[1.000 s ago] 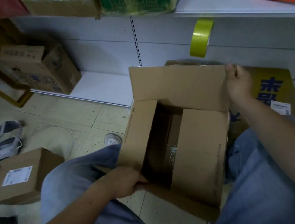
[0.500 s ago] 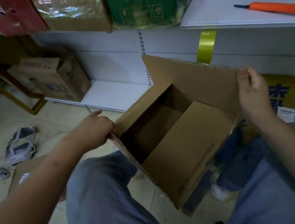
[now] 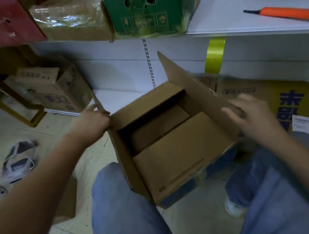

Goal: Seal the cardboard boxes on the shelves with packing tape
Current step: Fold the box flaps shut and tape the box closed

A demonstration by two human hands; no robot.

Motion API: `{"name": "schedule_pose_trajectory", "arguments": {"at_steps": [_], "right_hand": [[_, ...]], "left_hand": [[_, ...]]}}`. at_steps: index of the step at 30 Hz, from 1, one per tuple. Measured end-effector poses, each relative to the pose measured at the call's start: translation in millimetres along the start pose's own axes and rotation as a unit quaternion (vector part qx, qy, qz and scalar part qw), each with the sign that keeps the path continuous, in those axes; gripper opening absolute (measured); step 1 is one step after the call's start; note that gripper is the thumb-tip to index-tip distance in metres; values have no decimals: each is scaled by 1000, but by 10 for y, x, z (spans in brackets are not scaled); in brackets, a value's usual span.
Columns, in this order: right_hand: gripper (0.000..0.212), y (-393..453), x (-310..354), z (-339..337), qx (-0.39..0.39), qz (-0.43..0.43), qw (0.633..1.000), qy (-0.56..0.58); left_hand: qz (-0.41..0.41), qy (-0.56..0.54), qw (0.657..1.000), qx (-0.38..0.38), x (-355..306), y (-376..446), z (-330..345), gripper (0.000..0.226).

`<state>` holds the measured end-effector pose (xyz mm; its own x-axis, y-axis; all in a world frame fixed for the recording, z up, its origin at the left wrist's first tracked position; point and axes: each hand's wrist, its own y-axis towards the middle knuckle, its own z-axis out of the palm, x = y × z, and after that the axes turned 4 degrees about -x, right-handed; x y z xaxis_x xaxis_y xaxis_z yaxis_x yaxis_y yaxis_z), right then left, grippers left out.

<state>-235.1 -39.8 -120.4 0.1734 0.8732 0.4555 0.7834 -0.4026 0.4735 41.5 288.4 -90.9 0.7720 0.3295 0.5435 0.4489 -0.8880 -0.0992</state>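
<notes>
My left hand [image 3: 93,120] reaches forward with the arm nearly straight and grips the upright left flap of the open brown cardboard box [image 3: 173,144]. My right hand [image 3: 252,114] is blurred, its fingers spread loosely against the tall right flap, gripping nothing that I can make out. The box sits between my hands, over my denim knees. Beyond the right hand, a roll of yellow packing tape [image 3: 214,55] hangs from the white shelf edge [image 3: 258,29].
</notes>
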Motion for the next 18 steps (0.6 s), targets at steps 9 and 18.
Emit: {"name": "schedule_pose_trajectory", "arguments": {"at_steps": [9, 18], "right_hand": [[17, 3, -136, 116, -6, 52, 996, -73], [56, -144, 7, 303, 203, -52, 977, 29]], "left_hand": [[-188, -388, 896, 107, -519, 918, -227, 60], [-90, -367, 872, 311, -1611, 1318, 680, 68]]}}
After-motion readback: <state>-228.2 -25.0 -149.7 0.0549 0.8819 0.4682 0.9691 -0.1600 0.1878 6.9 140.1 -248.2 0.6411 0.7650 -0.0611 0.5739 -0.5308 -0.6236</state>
